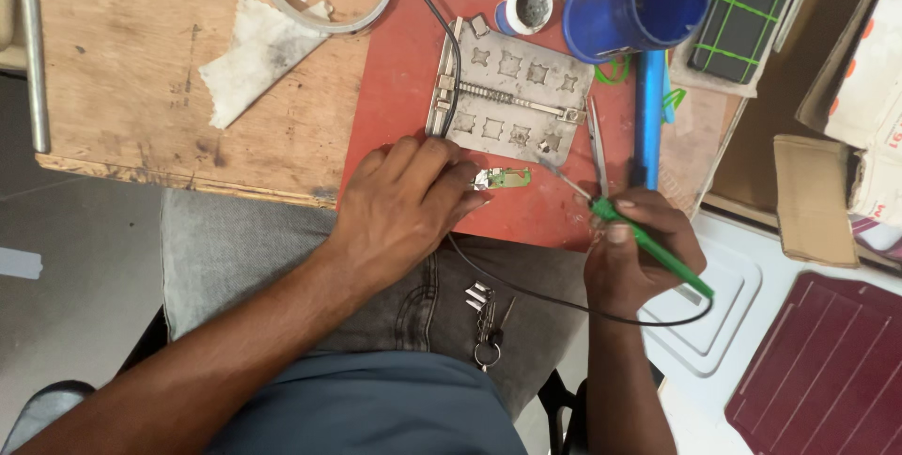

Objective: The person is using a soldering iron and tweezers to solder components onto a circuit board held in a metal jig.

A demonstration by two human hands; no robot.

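One green circuit board (503, 177) | touching left hand (404, 206) fingertips | right hand (639, 248) grips soldering iron (648, 244)

Left hand (406, 200) laid flat, fingers pressed down; right hand (639, 248) closed in pen-style grip, forearms angled inward.

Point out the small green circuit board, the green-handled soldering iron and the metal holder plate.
Small green circuit board (507, 176), head view, its green middle.
Green-handled soldering iron (658, 253), head view, mid handle.
Grey metal holder plate (526, 89), head view, flat centre.
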